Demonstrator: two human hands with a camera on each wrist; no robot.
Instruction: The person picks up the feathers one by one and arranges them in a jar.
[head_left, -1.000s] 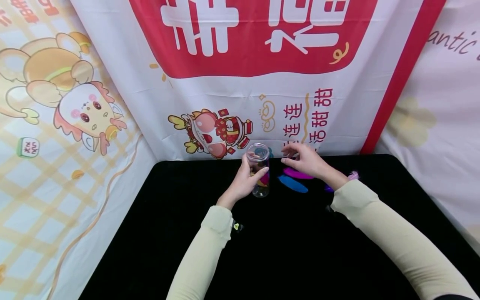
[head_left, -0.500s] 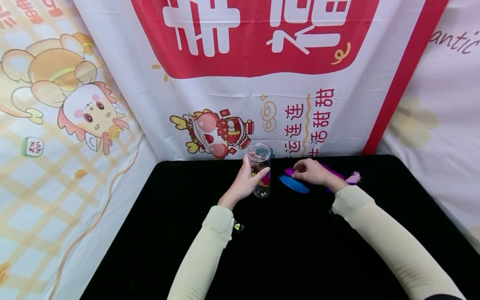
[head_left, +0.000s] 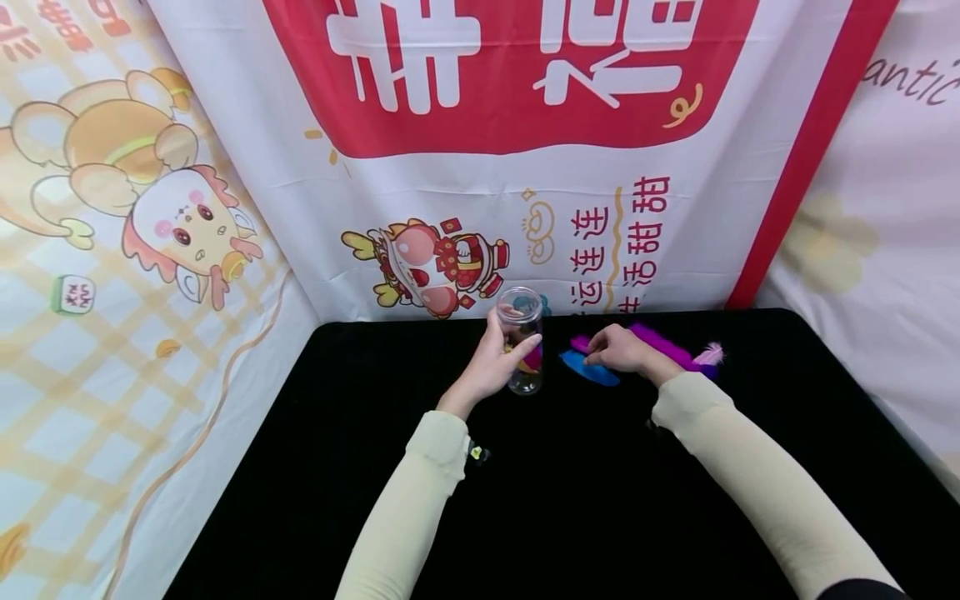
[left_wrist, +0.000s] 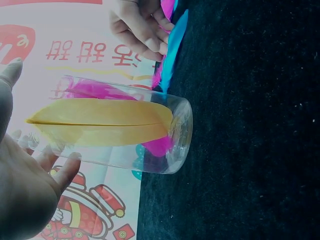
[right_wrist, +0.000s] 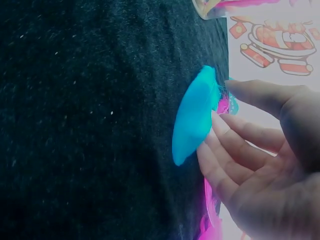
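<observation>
My left hand (head_left: 486, 365) holds a clear plastic jar (head_left: 528, 383) upright near the table's back edge, thumb and fingers around its sides. Inside the jar, in the left wrist view, are a yellow feather (left_wrist: 100, 111) and magenta feathers (left_wrist: 97, 90) behind it. To the right, my right hand (head_left: 624, 348) is at a blue feather (right_wrist: 192, 120) lying on the black cloth. Its fingertips touch the feather's edge, while the thumb stands apart from the fingers in the right wrist view. A magenta feather (head_left: 580, 342) lies just behind the blue one.
Right of my right hand lie more magenta feathers (head_left: 660, 343) and a pale pink feather (head_left: 708, 355). Black cloth (head_left: 570, 500) covers the table. A printed white and red curtain (head_left: 480, 192) rises directly behind its back edge.
My right hand has come down from above the feathers, first to the magenta one, then slightly nearer to me onto the blue feather. The left hand keeps the jar in place.
</observation>
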